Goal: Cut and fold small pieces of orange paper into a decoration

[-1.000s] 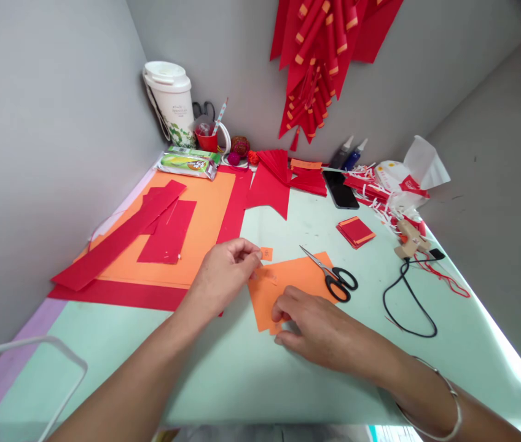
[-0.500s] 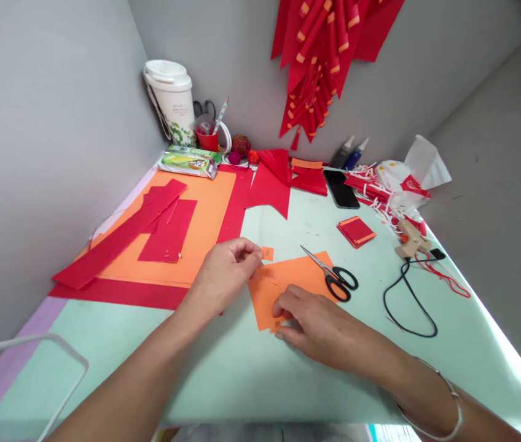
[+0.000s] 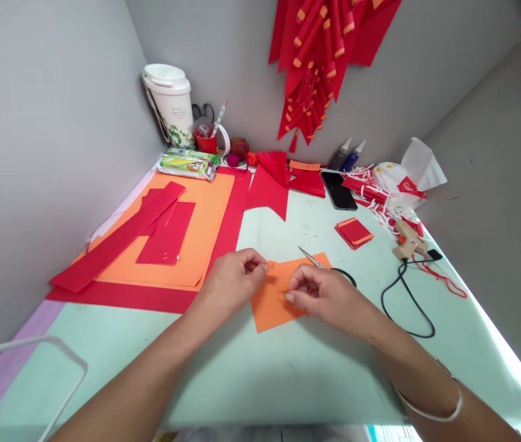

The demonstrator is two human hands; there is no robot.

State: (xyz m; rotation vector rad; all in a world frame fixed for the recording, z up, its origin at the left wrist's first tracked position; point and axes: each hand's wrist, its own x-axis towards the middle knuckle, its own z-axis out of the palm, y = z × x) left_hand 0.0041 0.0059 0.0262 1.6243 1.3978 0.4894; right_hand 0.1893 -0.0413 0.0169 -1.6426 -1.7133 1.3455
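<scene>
My left hand pinches a small orange paper piece with dark marks, over the upper left of an orange paper sheet. Close by on the right, my right hand hovers above the same sheet with thumb and fingertips together; whatever they hold is too small or hidden to make out. Scissors with black handles lie across the sheet's upper right corner, their handles partly covered by my right hand.
Red strips lie on large orange and red sheets at left. A stack of red cards, a phone and a corded glue gun are at right. A white cup stands at the back; red paper firecrackers hang on the wall.
My right hand has moved up and away from the sheet's lower edge, toward my left hand, now covering the scissor handles more. My left hand has shifted slightly right and down with the small orange piece.
</scene>
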